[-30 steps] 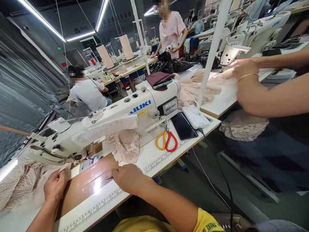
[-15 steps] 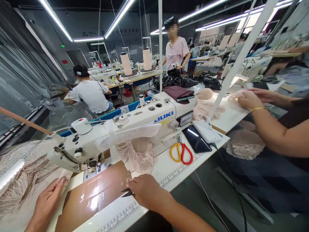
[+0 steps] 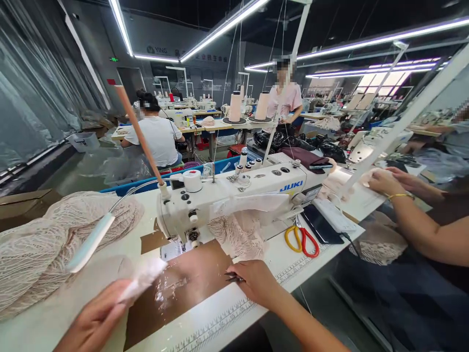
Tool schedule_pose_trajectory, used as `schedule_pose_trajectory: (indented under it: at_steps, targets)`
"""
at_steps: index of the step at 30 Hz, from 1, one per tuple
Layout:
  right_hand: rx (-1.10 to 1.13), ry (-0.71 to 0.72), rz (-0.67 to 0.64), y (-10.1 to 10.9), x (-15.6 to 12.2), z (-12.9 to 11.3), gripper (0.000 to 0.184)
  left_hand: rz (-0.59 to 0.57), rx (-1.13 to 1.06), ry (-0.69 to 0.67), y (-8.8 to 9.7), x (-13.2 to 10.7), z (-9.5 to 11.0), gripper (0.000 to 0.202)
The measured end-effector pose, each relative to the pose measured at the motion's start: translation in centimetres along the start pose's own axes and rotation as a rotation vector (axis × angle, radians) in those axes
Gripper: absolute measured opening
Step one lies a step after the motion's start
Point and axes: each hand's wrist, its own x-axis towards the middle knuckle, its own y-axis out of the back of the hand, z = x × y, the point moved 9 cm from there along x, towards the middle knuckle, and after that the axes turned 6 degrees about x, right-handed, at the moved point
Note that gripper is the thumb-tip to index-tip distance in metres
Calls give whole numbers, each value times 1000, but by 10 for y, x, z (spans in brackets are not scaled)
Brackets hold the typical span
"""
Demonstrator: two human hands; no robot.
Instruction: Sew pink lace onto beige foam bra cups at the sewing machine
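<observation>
My left hand (image 3: 97, 315) pinches a pale, thin piece of fabric (image 3: 144, 279), raised at the left edge of a shiny brown plate (image 3: 186, 278). At the plate's right edge, my right hand (image 3: 256, 283) is closed around small dark thread snips (image 3: 233, 277), whose pointed blades stick out to the left. Between and beyond the hands stands a white sewing machine (image 3: 252, 181), its needle area over the back of the plate. Beige lace fabric (image 3: 244, 234) lies under the machine's arm.
Yellow-and-red-handled scissors (image 3: 302, 239) and a dark phone (image 3: 322, 225) lie to the right. A lamp (image 3: 91, 242) hangs over heaped lace (image 3: 47, 244) at left. A co-worker's arms (image 3: 406, 195) are at right. A ruler strip (image 3: 220, 320) runs along the table's front.
The view has swung left, so things sit further right. My left hand has come off the fabric on the table and now lifts a pale fabric piece toward the plate. My right hand keeps the snips.
</observation>
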Motion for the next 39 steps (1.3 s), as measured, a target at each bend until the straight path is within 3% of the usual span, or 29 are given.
schedule_pose_trajectory:
  at_steps: [2, 5, 8, 12, 16, 20, 25, 30, 34, 39]
  targets:
    - [41, -1, 15, 2, 4, -2, 24, -84, -52, -70, -10, -2, 40, 38]
    - [75, 11, 18, 2, 13, -11, 17, -76, -67, -66, -6, 6, 66, 40]
    - [127, 37, 30, 2, 26, -23, 24, -98, -22, -68, -1, 31, 60, 42]
    - [201, 70, -18, -6, 48, -42, 32, -209, 44, 41, -13, 63, 33, 54]
    - [247, 172, -103, -13, 69, -69, 33, -385, -63, 125, -39, 66, 28, 54]
    - [308, 201, -119, -16, 90, -87, 26, -460, -181, 110, -48, 61, 40, 42]
    - [477, 64, -112, -36, 110, -84, 14, -449, -329, 89, -52, 59, 49, 32]
    - [527, 22, -120, -54, 111, -80, 16, -388, -436, 103, -58, 57, 51, 30]
    - [466, -61, -136, -55, 105, -73, 14, -382, -395, 106, -59, 56, 52, 27]
    - [437, -20, -181, -51, 101, -78, 13, -389, -344, 191, -55, 54, 42, 25]
